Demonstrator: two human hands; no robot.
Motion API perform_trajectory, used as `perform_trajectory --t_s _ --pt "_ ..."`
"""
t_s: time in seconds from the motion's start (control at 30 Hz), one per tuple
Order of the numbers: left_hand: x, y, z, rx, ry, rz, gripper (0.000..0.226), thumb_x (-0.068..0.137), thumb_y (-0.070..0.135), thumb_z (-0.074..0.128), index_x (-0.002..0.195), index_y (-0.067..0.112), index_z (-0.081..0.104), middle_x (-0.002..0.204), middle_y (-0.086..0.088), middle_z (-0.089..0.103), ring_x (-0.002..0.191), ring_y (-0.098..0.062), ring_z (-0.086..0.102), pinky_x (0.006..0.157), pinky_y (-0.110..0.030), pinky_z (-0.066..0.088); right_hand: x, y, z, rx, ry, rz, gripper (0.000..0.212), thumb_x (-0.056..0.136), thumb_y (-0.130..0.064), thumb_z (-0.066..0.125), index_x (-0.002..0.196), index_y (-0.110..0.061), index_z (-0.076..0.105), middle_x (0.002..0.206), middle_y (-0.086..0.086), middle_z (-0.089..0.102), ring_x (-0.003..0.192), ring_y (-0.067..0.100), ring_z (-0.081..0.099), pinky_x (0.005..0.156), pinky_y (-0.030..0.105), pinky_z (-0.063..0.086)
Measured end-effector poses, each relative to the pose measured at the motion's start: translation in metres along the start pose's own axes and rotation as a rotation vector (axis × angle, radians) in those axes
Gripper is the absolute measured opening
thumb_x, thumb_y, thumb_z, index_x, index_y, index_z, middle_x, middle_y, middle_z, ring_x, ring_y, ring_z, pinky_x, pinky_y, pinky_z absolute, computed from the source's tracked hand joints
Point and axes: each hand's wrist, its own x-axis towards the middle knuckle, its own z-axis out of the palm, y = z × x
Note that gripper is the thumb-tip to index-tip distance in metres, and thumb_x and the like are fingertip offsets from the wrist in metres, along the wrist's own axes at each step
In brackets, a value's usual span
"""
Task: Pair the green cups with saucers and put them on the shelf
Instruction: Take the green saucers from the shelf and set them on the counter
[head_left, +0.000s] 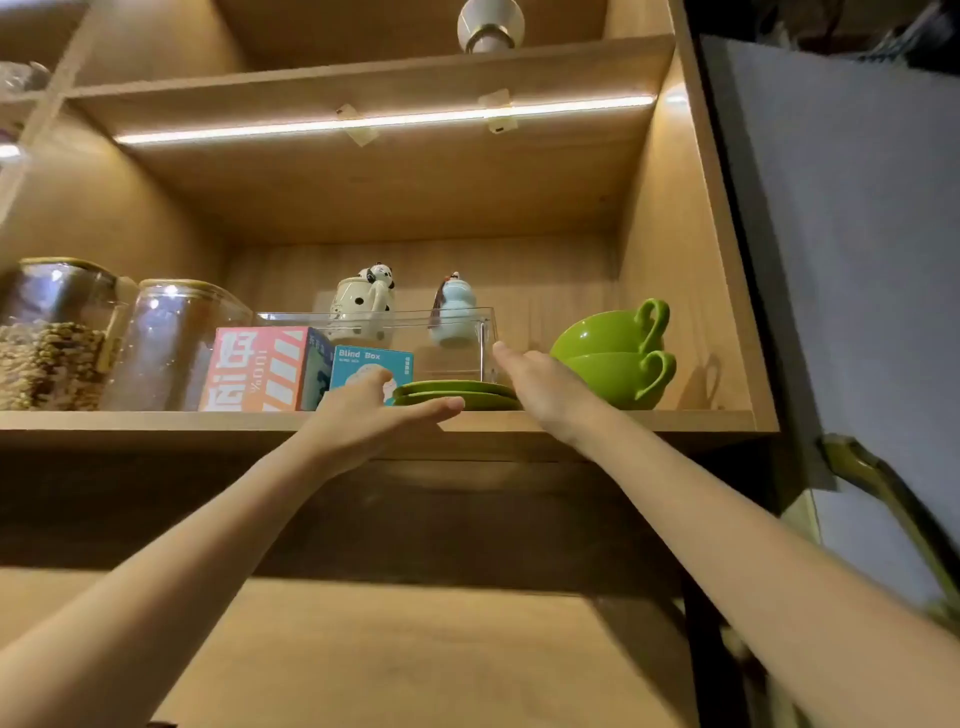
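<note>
Two green cups (618, 358) sit nested one inside the other at the right of the lit wooden shelf (675, 420), handles to the right. Two green saucers (457, 392) lie stacked near the shelf's front edge, left of the cups. My left hand (374, 415) reaches up at the saucers' left rim, thumb stretched along the front of the stack, fingers behind it. My right hand (540, 384) is raised between saucers and cups, fingers apart, its fingertips hidden past the saucers' right rim. Whether either hand touches the saucers is unclear.
Behind the saucers stands a clear plastic bin (457, 338) with a spotted mug (363, 304) and a pale blue figurine (453, 312). To the left are a blue box (371, 364), a pink striped box (260, 371) and two glass jars (176, 343). A grey door (841, 260) is at right.
</note>
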Motion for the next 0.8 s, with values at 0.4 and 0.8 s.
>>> perform_trajectory --t_s 0.4,0.8 --pt "0.024 0.002 0.009 -0.263 -0.039 -0.217 0.061 0.068 0.058 0.061 0.092 0.002 0.063 0.08 -0.006 0.055 0.067 -0.012 0.048 0.061 -0.017 0.037 0.012 -0.011 -0.006 -0.008 -0.153 0.141 0.049 0.099 -0.026 0.019 0.143 -0.006 0.026 0.151 0.014 0.029 0.138 0.027 0.029 0.112 0.035 0.021" --pt "-0.011 0.032 -0.023 -0.381 0.1 -0.135 0.078 0.044 0.058 0.072 0.093 -0.002 0.066 0.095 -0.018 0.063 0.073 -0.012 0.05 0.06 -0.02 0.04 -0.026 -0.039 -0.031 0.206 -0.164 0.316 0.048 0.097 -0.037 0.026 0.132 -0.006 0.039 0.124 0.013 0.046 0.12 0.026 0.045 0.098 0.043 0.04"
